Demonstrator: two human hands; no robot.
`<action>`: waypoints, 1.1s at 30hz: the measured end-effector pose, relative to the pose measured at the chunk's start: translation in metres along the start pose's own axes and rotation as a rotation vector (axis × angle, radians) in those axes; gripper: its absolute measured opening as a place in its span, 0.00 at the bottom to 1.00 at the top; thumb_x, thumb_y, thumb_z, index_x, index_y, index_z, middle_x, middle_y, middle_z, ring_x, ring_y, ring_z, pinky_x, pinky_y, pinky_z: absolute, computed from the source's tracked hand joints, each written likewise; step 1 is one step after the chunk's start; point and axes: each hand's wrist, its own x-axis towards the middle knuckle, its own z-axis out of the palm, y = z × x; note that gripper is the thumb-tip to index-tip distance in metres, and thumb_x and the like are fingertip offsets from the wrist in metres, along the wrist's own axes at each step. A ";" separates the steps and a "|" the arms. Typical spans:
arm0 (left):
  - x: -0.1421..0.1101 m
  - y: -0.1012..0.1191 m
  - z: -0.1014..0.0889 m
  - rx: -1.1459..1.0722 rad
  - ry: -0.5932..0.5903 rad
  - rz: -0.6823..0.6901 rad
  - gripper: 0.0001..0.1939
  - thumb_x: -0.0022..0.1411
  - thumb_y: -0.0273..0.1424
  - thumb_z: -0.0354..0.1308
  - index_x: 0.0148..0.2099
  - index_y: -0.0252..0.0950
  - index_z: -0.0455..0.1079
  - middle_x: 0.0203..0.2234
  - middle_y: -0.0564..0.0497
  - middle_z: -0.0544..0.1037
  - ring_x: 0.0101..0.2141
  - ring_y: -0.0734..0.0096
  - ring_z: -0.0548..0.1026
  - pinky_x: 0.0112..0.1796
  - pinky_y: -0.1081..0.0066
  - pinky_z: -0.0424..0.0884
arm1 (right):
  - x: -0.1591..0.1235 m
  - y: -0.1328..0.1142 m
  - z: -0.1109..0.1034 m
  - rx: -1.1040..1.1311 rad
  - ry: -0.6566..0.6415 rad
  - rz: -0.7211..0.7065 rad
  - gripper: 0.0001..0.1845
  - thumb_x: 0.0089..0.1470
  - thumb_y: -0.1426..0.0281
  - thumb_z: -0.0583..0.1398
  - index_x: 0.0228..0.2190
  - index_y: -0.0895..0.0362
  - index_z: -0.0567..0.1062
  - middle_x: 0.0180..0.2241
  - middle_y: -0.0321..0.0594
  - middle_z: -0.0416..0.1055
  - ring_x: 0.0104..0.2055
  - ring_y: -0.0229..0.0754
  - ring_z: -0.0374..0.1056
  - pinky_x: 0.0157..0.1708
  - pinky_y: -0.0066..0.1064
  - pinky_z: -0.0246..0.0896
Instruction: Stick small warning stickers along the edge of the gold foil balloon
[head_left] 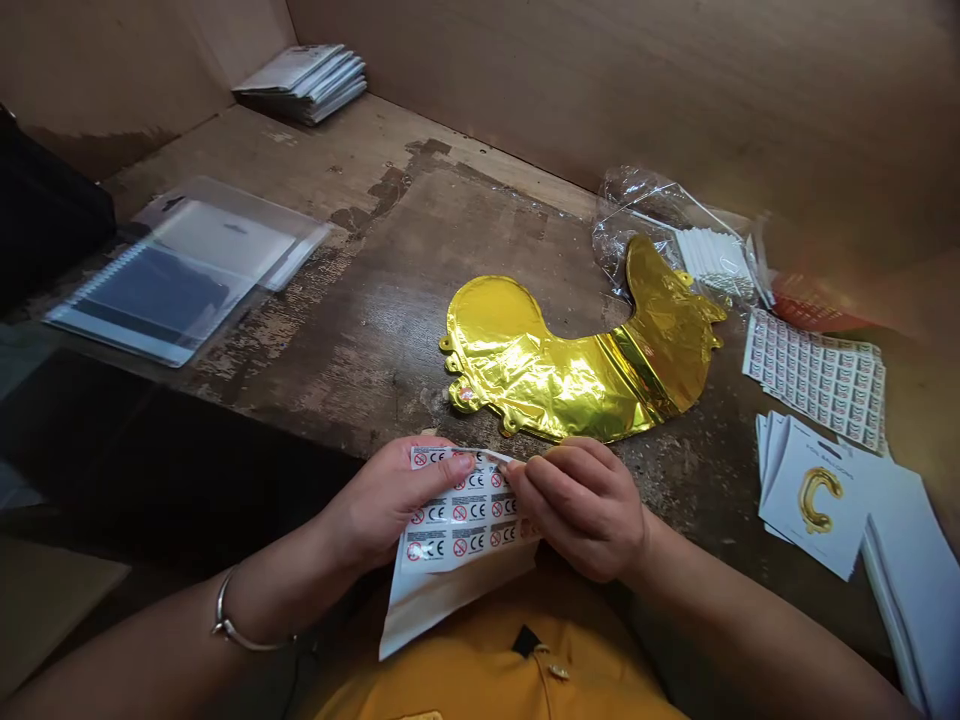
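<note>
A sheet of stickers [450, 560] printed with CE marks and red warning circles is held over my lap. My left hand [394, 495] grips its upper left part, thumb lying on the front. At the top right edge my right hand [581, 505] is closed, fingertips pinching the sheet's edge, where a thin white strip shows between the hands. Whether a sticker is lifted there I cannot tell. Just beyond my hands, a flat gold foil balloon [555, 370], curved and with small tabs along its edge, lies on the wooden table [360, 330].
Clear plastic sleeves [187, 270] lie at the left, with a stack of white packets [307, 80] behind. On the right are white straws [716, 260] in clear plastic, more sticker sheets [817, 380], cards showing a gold C [817, 495] and a white stack [915, 560].
</note>
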 end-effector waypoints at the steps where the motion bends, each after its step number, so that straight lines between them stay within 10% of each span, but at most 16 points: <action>1: 0.000 0.000 0.000 0.001 0.001 0.000 0.16 0.50 0.38 0.69 0.32 0.31 0.71 0.23 0.51 0.78 0.24 0.74 0.75 0.29 0.74 0.73 | 0.000 0.000 0.000 0.017 -0.005 0.007 0.11 0.59 0.78 0.52 0.36 0.64 0.75 0.30 0.43 0.76 0.30 0.40 0.65 0.30 0.35 0.62; 12: -0.007 0.005 0.010 0.165 0.095 0.101 0.17 0.50 0.41 0.68 0.29 0.33 0.69 0.19 0.56 0.73 0.20 0.79 0.69 0.23 0.78 0.67 | 0.004 -0.017 -0.012 0.143 -0.006 0.117 0.10 0.58 0.79 0.53 0.37 0.63 0.74 0.31 0.44 0.75 0.32 0.39 0.70 0.32 0.33 0.69; 15: -0.005 0.005 0.006 0.168 0.100 0.062 0.18 0.51 0.43 0.66 0.30 0.34 0.68 0.19 0.56 0.72 0.20 0.76 0.70 0.23 0.75 0.68 | 0.006 -0.024 -0.018 0.135 0.093 0.339 0.06 0.56 0.78 0.57 0.34 0.60 0.75 0.30 0.42 0.73 0.32 0.39 0.69 0.32 0.33 0.68; 20: -0.008 0.012 -0.001 0.998 0.070 0.527 0.11 0.63 0.37 0.57 0.35 0.36 0.74 0.30 0.49 0.78 0.33 0.68 0.76 0.35 0.69 0.71 | 0.015 0.007 -0.013 0.335 0.194 1.056 0.05 0.52 0.69 0.64 0.26 0.57 0.76 0.27 0.38 0.74 0.29 0.38 0.68 0.29 0.31 0.64; 24: 0.003 0.020 -0.013 1.569 0.044 1.024 0.08 0.64 0.30 0.54 0.38 0.38 0.75 0.53 0.44 0.74 0.56 0.56 0.68 0.57 0.52 0.58 | 0.021 0.041 0.015 0.707 0.245 1.302 0.09 0.47 0.64 0.66 0.25 0.59 0.78 0.24 0.37 0.74 0.25 0.36 0.66 0.27 0.30 0.61; 33: 0.023 0.023 -0.028 1.741 -0.015 0.914 0.10 0.66 0.33 0.51 0.40 0.39 0.74 0.58 0.45 0.70 0.61 0.55 0.63 0.61 0.43 0.43 | 0.023 0.042 0.058 0.712 0.101 1.366 0.13 0.49 0.62 0.62 0.24 0.59 0.76 0.20 0.36 0.71 0.21 0.35 0.64 0.22 0.28 0.58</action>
